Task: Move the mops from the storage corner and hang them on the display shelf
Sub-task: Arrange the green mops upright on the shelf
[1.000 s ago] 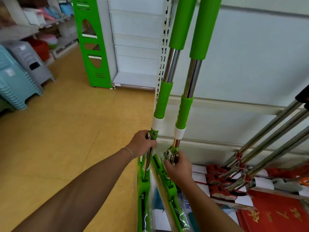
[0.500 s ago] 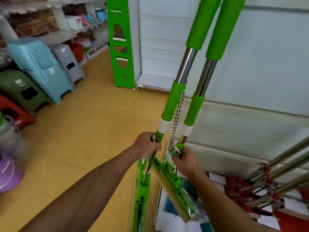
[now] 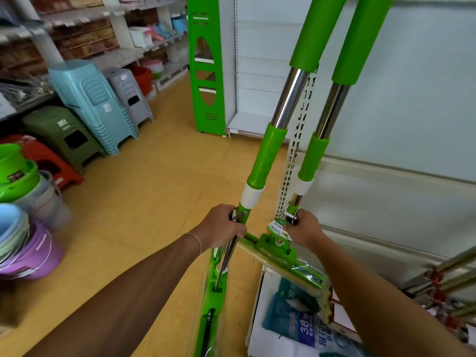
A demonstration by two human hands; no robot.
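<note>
Left hand: the left hand (image 3: 224, 228) is curled tightly round the lower shaft of the left green-and-steel squeeze mop with a wrapped sponge head (image 3: 266, 161), just under its white collar.
Right hand: the right hand (image 3: 304, 229) grips the right green-and-steel squeeze mop with a sponge head in clear film (image 3: 313, 157) at the metal lever beneath its white collar.
Grip height: low, near the heads; judged to put each hand close to the heavy end so the long handles stand upright.
Mop position: both are off the yellow floor (image 3: 134, 202), side by side, heads hanging below the hands.
Separation: one mop per hand keeps the heads apart.
Destination: the white slotted shelf upright (image 3: 296, 140) shows between the two shafts; hanging not yet done.
Remaining stock: steel-handled mops with red fittings (image 3: 443, 276) lean at the right edge.
</note>
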